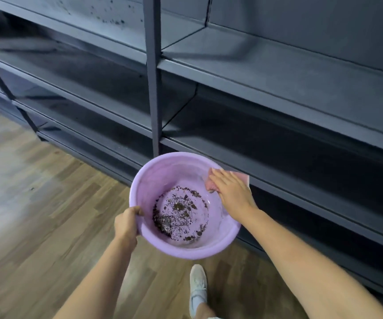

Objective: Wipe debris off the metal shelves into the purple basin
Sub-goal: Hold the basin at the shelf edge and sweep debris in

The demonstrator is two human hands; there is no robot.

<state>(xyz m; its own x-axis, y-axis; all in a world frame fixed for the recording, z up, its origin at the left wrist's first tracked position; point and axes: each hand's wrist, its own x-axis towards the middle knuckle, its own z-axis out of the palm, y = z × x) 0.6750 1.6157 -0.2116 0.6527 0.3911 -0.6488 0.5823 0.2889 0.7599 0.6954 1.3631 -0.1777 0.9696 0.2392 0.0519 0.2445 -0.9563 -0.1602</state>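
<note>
My left hand (127, 223) grips the left rim of the purple basin (153, 180), holding it up against the front edge of a low shelf of the dark grey metal shelves (278, 72). Dark debris (178, 214) lies scattered on the basin's bottom. With straight fingers my right hand (230, 192) presses flat on a pink cloth (211, 185) at the basin's right rim, where it meets the shelf edge. More dark debris (114, 19) speckles the top left shelf.
A grey upright post (153, 84) splits the shelving into left and right bays. The shelves run from far left to near right. Wood-look floor (36, 215) lies to the left and below. My white shoe (198, 284) stands under the basin.
</note>
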